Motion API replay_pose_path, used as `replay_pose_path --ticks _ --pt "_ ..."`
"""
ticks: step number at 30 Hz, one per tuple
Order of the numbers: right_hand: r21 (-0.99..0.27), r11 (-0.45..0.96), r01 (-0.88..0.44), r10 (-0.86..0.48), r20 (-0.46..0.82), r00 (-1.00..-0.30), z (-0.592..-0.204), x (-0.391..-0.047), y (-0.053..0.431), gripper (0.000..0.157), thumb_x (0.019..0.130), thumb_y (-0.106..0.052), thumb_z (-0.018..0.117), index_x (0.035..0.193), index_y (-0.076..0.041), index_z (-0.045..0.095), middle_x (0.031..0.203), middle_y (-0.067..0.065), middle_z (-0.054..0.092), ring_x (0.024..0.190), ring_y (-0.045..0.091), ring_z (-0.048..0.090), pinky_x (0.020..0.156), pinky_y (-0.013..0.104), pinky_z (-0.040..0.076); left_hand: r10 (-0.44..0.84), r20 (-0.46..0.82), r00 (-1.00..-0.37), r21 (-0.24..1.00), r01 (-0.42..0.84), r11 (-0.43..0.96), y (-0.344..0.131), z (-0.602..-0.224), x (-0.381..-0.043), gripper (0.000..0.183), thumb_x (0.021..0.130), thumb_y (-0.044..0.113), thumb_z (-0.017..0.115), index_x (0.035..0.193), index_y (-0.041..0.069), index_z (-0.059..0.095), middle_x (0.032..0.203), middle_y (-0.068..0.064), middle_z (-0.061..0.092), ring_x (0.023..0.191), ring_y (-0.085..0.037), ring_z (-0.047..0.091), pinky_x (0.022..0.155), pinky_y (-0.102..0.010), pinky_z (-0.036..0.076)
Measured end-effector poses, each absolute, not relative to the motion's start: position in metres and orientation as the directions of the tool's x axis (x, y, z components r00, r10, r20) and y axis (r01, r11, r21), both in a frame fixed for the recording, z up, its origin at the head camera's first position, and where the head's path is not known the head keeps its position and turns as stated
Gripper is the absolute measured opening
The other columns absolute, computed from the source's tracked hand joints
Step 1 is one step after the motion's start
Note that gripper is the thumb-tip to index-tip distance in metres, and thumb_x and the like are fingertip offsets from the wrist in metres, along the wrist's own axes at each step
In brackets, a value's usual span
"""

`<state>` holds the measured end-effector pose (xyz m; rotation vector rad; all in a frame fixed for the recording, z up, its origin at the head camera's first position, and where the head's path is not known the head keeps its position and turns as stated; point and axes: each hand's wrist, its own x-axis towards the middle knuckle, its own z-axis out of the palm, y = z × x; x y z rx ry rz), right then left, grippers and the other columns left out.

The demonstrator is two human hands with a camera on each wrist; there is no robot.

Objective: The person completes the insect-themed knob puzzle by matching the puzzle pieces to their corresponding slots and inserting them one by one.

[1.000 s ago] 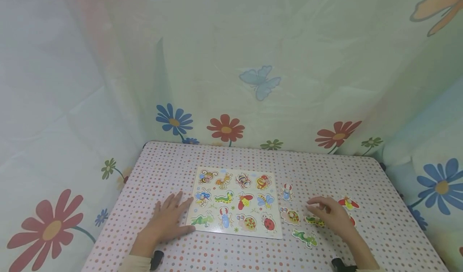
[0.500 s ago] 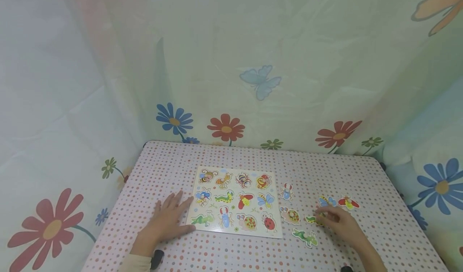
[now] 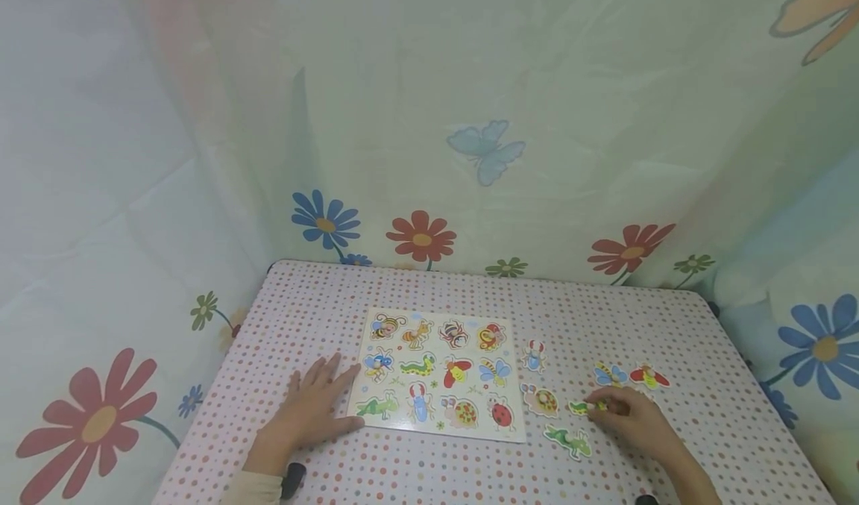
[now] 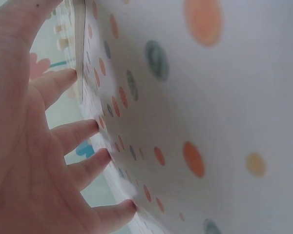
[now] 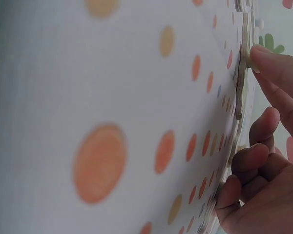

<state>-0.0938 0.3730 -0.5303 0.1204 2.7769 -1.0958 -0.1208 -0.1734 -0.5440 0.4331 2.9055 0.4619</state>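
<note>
A wooden insect puzzle board [image 3: 483, 432] lies on the dotted table. At its left edge my left hand [image 3: 310, 408] rests with fingers spread, thumb against the board's lower left corner. In the left wrist view its fingertips [image 4: 122, 209] press on the dotted cloth. To the right of the board, my right hand [image 3: 631, 423] pinches the knob of a green caterpillar puzzle piece [image 3: 579, 408]. The right wrist view shows the piece [image 5: 242, 73] edge-on, close over the cloth, with thumb and forefinger at its knob and the other fingers curled. The hand covers the caterpillar's right part.
Loose pieces lie around the right hand: a grasshopper [image 3: 569, 441], a snail [image 3: 540, 400], a stag beetle [image 3: 535, 356], a dragonfly [image 3: 610, 374] and a red-winged insect [image 3: 649, 376]. A flowered curtain [image 3: 376, 154] stands behind the table.
My right hand has drawn back to the right and come down onto the caterpillar piece, taking its knob. The dragonfly piece has come into sight. The left hand has stayed put.
</note>
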Motion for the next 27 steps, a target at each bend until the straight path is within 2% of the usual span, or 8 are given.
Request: replay_pose_path --ticks 3,8,19,27 --pt "-0.663 0.735 0.143 0.021 -0.187 -0.982 -0.5325 -0.0945 0.3735 0.03 0.085 -0.026 0.081 0.107 -0.007 0.073 0.076 0.003 0.051 0.065 0.015 0.045 0.054 0.026 0.039 0.31 -0.118 -0.943 0.317 0.26 0.912 -0.1739 -0.5456 -0.1209 0.096 0.076 0.076 0.065 0.155 0.028 0.04 0.164 -0.013 0.022 0.148 -0.042 0.019 0.111 -0.074 0.009" --pt "-0.635 0.757 0.157 0.042 -0.193 -0.98 -0.5343 -0.0948 0.3733 0.029 0.084 -0.025 0.081 0.107 -0.009 0.074 0.076 0.002 0.051 0.066 0.016 0.046 0.053 0.026 0.038 0.309 -0.115 -0.944 0.312 0.261 0.914 -0.1745 -0.5473 -0.1219 0.096 0.076 0.077 0.064 0.155 0.029 0.039 0.164 -0.012 0.021 0.148 -0.042 0.018 0.111 -0.074 0.01" --pt "-0.66 0.743 0.111 0.002 -0.164 -0.986 -0.5355 -0.0953 0.3751 0.025 0.087 -0.019 0.078 0.108 -0.007 0.071 0.074 0.001 0.047 0.062 0.013 0.044 0.051 0.025 0.039 0.307 -0.114 -0.945 0.315 0.258 0.913 -0.174 -0.5475 -0.1231 0.096 0.076 0.077 0.065 0.155 0.029 0.04 0.164 -0.012 0.021 0.148 -0.042 0.017 0.111 -0.074 0.009" --pt "-0.644 0.753 0.139 0.027 -0.18 -0.983 -0.533 -0.0951 0.3738 0.028 0.089 -0.021 0.076 0.11 -0.005 0.07 0.075 0.002 0.047 0.065 0.016 0.045 0.052 0.026 0.038 0.303 -0.115 -0.946 0.319 0.254 0.913 -0.1735 -0.548 -0.1233 0.096 0.075 0.078 0.065 0.155 0.029 0.04 0.165 -0.012 0.02 0.148 -0.041 0.016 0.111 -0.074 0.008"
